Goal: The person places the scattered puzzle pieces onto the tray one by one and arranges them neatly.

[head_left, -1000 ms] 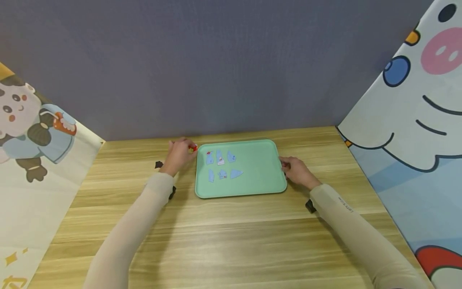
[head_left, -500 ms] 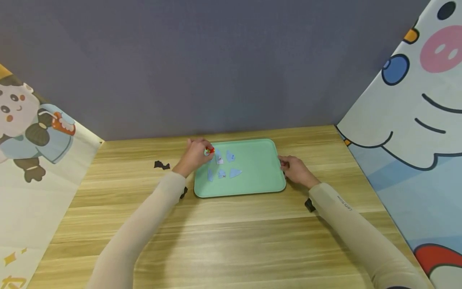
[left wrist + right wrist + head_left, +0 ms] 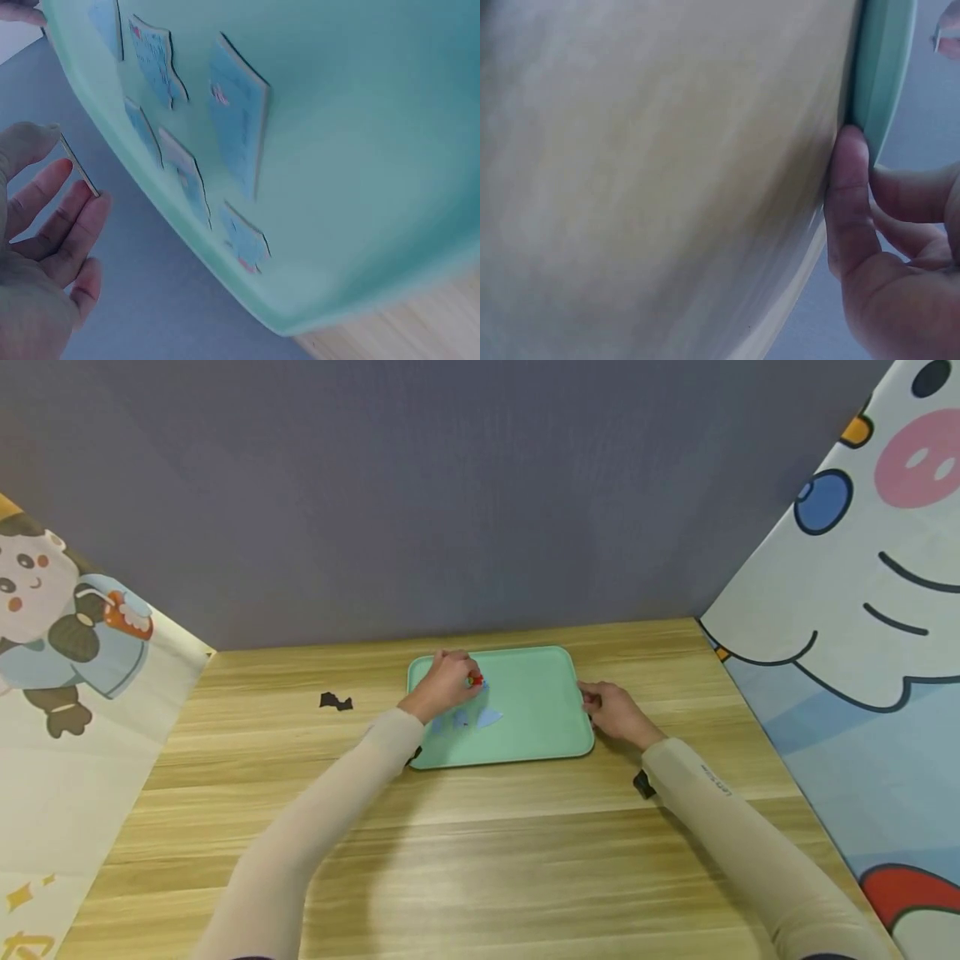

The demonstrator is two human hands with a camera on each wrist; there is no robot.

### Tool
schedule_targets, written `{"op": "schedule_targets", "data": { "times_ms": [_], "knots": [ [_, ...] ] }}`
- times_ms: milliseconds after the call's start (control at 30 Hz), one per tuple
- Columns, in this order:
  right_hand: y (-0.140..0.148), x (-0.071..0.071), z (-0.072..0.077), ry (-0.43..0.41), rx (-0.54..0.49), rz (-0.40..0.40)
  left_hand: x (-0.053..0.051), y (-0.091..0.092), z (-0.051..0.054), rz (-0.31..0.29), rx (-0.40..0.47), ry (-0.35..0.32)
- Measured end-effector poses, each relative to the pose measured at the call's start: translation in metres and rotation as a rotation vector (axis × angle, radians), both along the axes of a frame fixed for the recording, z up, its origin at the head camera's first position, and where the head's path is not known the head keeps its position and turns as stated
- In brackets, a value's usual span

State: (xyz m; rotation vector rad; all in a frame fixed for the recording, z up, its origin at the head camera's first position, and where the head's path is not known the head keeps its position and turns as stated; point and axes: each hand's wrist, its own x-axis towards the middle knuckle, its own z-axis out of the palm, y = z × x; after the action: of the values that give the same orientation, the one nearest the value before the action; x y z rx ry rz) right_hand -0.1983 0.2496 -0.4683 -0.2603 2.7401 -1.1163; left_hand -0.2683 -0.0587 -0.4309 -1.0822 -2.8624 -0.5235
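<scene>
My left hand [image 3: 444,685] is over the left half of a light green tray [image 3: 536,731]. It pinches a small flat puzzle piece [image 3: 476,680] with red on it. In the left wrist view that thin piece [image 3: 80,166] appears nearly edge-on, between thumb and fingertips, apart from the tray. Several pale blue puzzle pieces lie on the tray, among them a pointed one [image 3: 489,718]; my left hand hides some of them in the head view. My right hand [image 3: 617,715] holds the tray's right rim [image 3: 885,82] between thumb and finger.
A jagged black flat scrap [image 3: 335,701] lies on the wooden table [image 3: 480,852], left of the tray. A grey panel [image 3: 450,510] rises behind the table. Printed cartoon panels stand at the left [image 3: 90,760] and right [image 3: 847,610].
My left hand has moved right with the red puzzle piece, from beside the tray's left edge to over the tray. The black scrap has come into fuller view. My right hand stays at the rim.
</scene>
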Motion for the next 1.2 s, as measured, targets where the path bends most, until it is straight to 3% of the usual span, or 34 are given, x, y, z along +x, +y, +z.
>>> {"op": "schedule_targets", "data": {
  "times_ms": [333, 700, 967, 1200],
  "knots": [
    [0.000, 0.000, 0.001, -0.023, 0.020, -0.011, -0.011, 0.033, -0.011, -0.025, -0.067, -0.072],
    [0.000, 0.000, -0.001, -0.024, 0.006, -0.012, -0.021, 0.055, -0.019, -0.006, -0.135, -0.019],
    [-0.002, 0.000, 0.000, -0.017, 0.001, -0.014, -0.023, 0.060, -0.022, 0.003, -0.198, -0.017],
    [0.000, -0.001, -0.001, -0.017, 0.001, -0.024, -0.020, 0.058, -0.018, 0.007, -0.162, -0.043]
  ]
}}
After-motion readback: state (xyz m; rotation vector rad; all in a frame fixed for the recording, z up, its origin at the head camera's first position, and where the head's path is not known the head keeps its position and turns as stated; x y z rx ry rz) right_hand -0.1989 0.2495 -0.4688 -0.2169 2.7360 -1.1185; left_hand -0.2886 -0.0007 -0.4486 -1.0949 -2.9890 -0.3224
